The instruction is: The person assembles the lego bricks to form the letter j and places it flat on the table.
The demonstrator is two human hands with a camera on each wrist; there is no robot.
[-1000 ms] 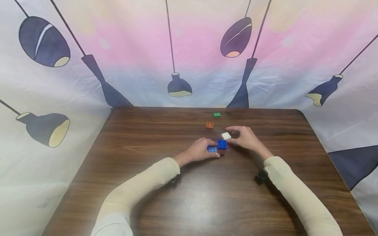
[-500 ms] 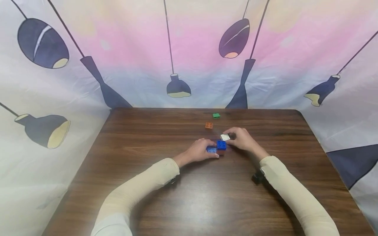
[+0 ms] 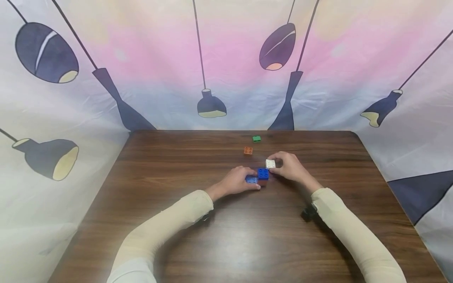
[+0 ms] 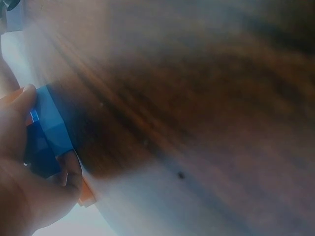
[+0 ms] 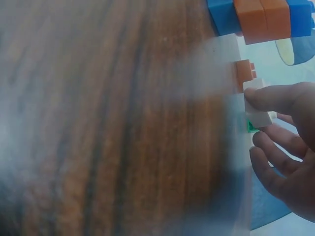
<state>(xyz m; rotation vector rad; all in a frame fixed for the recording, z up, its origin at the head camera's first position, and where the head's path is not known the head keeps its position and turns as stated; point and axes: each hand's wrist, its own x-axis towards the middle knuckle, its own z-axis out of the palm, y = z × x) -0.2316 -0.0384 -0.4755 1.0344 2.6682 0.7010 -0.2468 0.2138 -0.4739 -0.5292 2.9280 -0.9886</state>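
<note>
In the head view my left hand (image 3: pixel 233 181) grips a small build of toy building bricks. Its parts are a light blue brick (image 3: pixel 251 180) at the left and, at the right, a dark blue brick (image 3: pixel 263 173) on top of orange ones (image 5: pixel 261 19). Left thumb and fingers lie along opposite sides of it; the left wrist view shows them on blue faces (image 4: pixel 53 123). Just behind the build, my right hand (image 3: pixel 291 167) pinches a white brick (image 3: pixel 270 163) between thumb and finger. In the right wrist view the other right fingers curl loosely below it.
Farther back on the brown wooden table (image 3: pixel 177 157) lie an orange brick (image 3: pixel 248 150) and, behind it, a green brick (image 3: pixel 256 138). A dark device (image 3: pixel 308 213) hangs under the right wrist. A cloth printed with lamps (image 3: pixel 240 59) borders the table's back and sides.
The right index finger, held off from the white brick a second ago, has come in against it. The white brick has turned slightly and sits squarer to the build. The left hand keeps its grip.
</note>
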